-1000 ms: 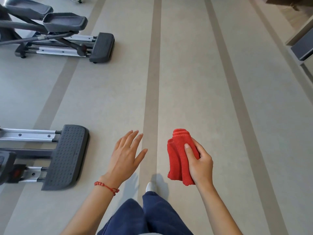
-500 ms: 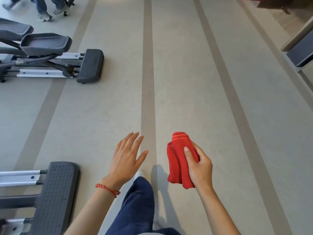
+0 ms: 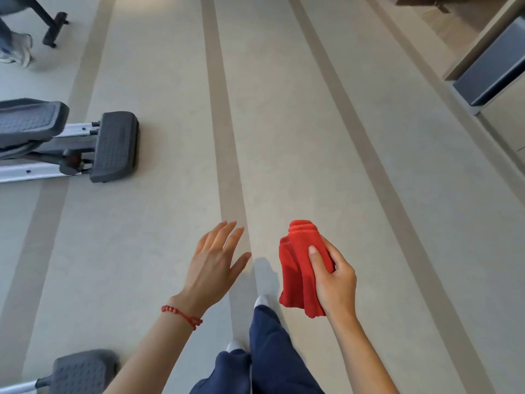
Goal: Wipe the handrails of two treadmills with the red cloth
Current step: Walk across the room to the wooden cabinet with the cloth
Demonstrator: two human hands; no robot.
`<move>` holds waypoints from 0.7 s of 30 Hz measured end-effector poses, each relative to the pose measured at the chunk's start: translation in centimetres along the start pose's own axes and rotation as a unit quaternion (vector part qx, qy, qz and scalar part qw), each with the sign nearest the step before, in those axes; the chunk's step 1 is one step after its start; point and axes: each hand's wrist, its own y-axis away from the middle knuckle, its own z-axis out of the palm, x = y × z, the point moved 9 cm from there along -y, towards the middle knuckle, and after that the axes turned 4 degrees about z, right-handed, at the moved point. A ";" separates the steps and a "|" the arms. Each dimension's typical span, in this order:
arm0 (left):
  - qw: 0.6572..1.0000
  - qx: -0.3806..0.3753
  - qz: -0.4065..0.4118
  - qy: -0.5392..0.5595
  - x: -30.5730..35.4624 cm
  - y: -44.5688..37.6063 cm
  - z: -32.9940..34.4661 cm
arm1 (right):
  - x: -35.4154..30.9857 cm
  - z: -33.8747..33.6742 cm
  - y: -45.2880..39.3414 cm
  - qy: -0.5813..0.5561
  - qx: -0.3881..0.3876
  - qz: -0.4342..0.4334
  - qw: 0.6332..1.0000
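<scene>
Holding the red cloth (image 3: 302,268) folded in the right hand (image 3: 333,280), the person looks down at the floor (image 3: 326,137). The thumb lies along the front of the cloth and the fingers curl round the back, so this grip pinches the cloth tight. The left hand (image 3: 211,265) is just beside it, fingers spread and holding nothing.

No treadmill handrail shows here, so I think the step is walking to one. To do it well, keep the cloth bunched so no end drags or trips a foot, and keep the free hand ready to steady on a rail.

Away to the left of the grip stands a gray exercise machine (image 3: 113,146) with a foot pad, and another gray pad (image 3: 79,371) sits low and left, near the left arm. Far ahead and left, another person's shoe (image 3: 17,49) shows. The way straight ahead of the grip looks free; the machines on the left are the things to step wide of.
</scene>
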 end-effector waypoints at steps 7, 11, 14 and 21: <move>1.000 -0.005 0.016 0.000 -0.8 -11.5 -0.7 | -3.1 1.3 -10.3 0.001 0.004 -0.004 1.000; 1.000 -0.006 0.028 -0.004 0.1 -17.9 -1.6 | -5.3 1.0 -15.9 -0.011 0.004 -0.009 1.000; 0.999 -0.014 0.045 -0.012 1.1 -22.2 -2.2 | -6.9 0.6 -19.8 -0.020 0.008 -0.011 1.000; 0.995 -0.036 0.091 -0.020 3.2 -30.7 -2.2 | -8.8 -1.4 -26.4 -0.045 0.068 -0.002 0.997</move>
